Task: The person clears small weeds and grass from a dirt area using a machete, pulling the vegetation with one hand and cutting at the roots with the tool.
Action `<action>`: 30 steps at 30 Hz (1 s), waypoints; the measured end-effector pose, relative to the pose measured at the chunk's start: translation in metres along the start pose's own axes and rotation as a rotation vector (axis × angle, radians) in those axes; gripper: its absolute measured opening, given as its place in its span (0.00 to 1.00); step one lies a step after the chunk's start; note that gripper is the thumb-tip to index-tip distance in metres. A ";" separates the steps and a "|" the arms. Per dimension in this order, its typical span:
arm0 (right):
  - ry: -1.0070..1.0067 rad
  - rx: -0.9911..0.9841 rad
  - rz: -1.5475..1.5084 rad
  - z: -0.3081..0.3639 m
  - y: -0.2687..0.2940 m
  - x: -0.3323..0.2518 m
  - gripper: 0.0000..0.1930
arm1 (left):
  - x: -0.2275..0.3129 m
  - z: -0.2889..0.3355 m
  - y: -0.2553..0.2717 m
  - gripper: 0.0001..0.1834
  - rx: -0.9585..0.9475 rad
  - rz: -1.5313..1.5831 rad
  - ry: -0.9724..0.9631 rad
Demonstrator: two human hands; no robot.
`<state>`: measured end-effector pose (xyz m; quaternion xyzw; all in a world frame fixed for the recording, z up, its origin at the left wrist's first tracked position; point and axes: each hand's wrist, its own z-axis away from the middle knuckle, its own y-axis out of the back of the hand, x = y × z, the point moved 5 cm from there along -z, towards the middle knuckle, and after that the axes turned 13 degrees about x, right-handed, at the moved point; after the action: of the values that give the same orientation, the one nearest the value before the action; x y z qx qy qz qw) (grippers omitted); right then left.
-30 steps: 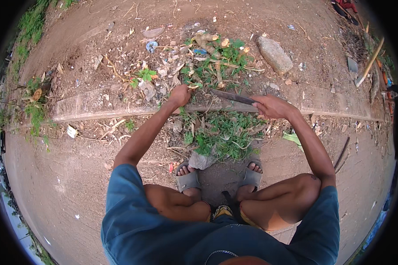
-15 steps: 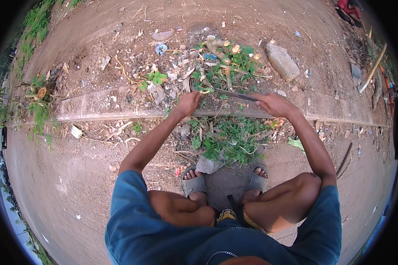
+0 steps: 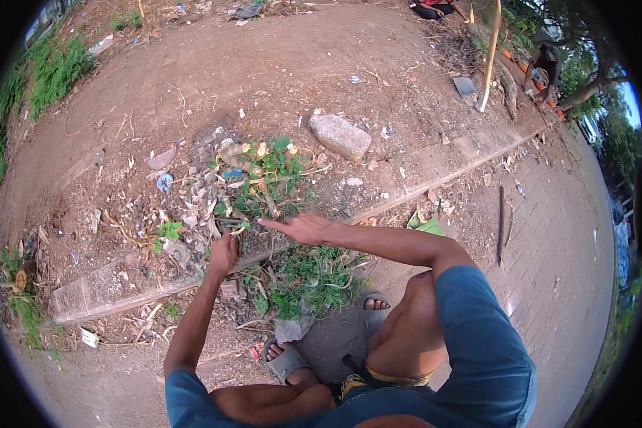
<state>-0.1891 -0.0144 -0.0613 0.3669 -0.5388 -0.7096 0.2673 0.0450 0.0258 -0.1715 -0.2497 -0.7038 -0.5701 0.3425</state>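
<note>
My left hand is closed low among the cut stems at the kerb, its fingers wrapped round a thin green stem. Close by on the right, my right hand is closed with its forefinger stretched toward the left hand. It held a knife a moment ago; the blade is now hard to make out against the stems. Just beyond both hands stands a stump with pale cut ends and leafy green shoots. Cut greenery lies between my hands and my sandalled feet.
A large stone block lies beyond the stump. The kerb runs diagonally across the ground. Dry leaves and litter surround the stump, including a blue-white crumpled scrap. A dark stick lies on the paving at right. Other people sit farther off.
My view has turned to the right, so the scene lies slanted and farther left. My right hand has come closer to the left, and the knife blade no longer shows clearly.
</note>
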 end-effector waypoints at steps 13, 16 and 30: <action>0.080 0.030 -0.086 -0.018 -0.029 0.011 0.46 | -0.002 -0.006 0.000 0.16 -0.178 -0.066 -0.018; 0.046 -0.004 -0.051 -0.015 -0.027 0.012 0.46 | 0.024 0.011 0.007 0.16 -0.113 -0.058 -0.225; 0.125 0.053 -0.106 -0.014 -0.027 0.005 0.43 | 0.065 0.056 -0.003 0.15 -0.196 -0.224 -0.500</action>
<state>-0.1800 -0.0193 -0.0903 0.4453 -0.5196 -0.6839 0.2529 -0.0099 0.0773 -0.1307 -0.3348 -0.7312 -0.5905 0.0676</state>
